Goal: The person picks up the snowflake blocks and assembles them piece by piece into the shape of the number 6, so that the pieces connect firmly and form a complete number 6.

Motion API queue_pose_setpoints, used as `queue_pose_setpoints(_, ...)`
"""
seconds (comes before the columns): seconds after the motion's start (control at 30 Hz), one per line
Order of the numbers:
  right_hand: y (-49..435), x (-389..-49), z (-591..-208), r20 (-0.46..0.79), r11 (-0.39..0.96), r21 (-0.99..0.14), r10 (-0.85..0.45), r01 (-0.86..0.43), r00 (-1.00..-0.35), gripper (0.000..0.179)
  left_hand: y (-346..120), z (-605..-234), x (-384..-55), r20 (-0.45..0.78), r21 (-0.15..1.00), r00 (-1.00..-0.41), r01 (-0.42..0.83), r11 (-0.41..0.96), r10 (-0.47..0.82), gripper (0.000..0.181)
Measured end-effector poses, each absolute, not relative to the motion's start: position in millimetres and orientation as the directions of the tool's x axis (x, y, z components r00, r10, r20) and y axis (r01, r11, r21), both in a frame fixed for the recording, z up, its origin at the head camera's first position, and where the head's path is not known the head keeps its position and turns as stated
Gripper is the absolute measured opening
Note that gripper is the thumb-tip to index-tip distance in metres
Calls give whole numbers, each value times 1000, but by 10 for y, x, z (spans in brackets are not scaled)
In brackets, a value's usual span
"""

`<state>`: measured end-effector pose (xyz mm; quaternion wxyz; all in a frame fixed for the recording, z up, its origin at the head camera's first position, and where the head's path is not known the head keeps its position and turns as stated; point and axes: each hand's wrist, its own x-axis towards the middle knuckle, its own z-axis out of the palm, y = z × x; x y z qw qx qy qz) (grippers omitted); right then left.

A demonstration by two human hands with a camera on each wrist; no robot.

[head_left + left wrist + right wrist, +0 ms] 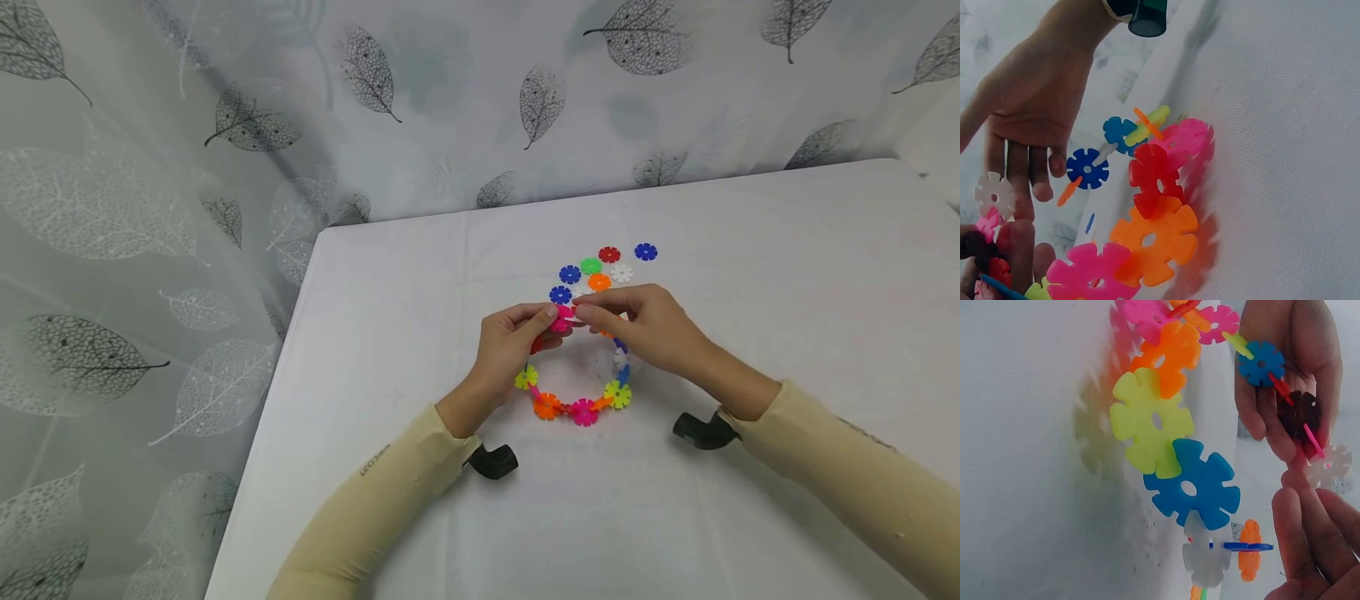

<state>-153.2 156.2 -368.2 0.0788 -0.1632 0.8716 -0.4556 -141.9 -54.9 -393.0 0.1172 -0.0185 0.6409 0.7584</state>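
A chain of colourful notched flower discs (pixel 585 412) curves in a loop between the two hands. In the head view my left hand (pixel 504 346) pinches its left end, the thumb over a pink disc (pixel 562 320). At that end, the right wrist view shows a dark disc (pixel 1300 414), a pink one and a white disc (pixel 1330 466). My right hand (pixel 651 327) has its thumb and fingertips together at this white disc. The chain's other end, with a dark blue disc (pixel 1087 169) and an orange disc (pixel 1069 191), hangs near my right hand.
Loose discs lie behind the hands, among them a blue disc (pixel 646 252), a red disc (pixel 609 254) and a green disc (pixel 591 266). White cloth covers the table (pixel 390 333). A leaf-patterned curtain (pixel 450 100) borders its back and left sides.
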Motion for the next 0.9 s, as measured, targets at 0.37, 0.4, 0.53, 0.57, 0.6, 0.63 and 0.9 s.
queue_pose_setpoints(0.37,1701,-1549,-3693,99,444,-870,-267,-214,-959,44,-556,-3917,-1430,-244,951,-958,-266,-159,149,22)
queue_pose_setpoints(0.4,1719,-1554,-3702,89,463,-864,-244,-197,-966,45,-557,-3912,-1427,-249,949,-957,-272,-162,148,22)
queue_pose_setpoints(0.53,1822,-1558,-3731,-45,568,-820,-191,-73,-981,55,-553,-3907,-1423,-257,945,-953,-282,-163,157,23)
queue_pose_setpoints(0.57,1848,-1560,-3739,-94,593,-804,-193,-40,-977,59,-552,-3905,-1423,-260,944,-953,-285,-164,158,23)
queue_pose_setpoints(0.6,1874,-1564,-3753,-144,612,-791,-199,-8,-970,61,-551,-3904,-1423,-263,943,-952,-288,-166,160,23)
queue_pose_setpoints(0.63,1896,-1568,-3768,-185,629,-778,-212,11,-960,63,-550,-3900,-1423,-265,942,-951,-291,-168,161,23)
queue_pose_setpoints(0.9,1929,-1595,-3922,-329,682,-731,-317,28,-889,68,-551,-3885,-1432,-269,944,-951,-291,-156,151,23)
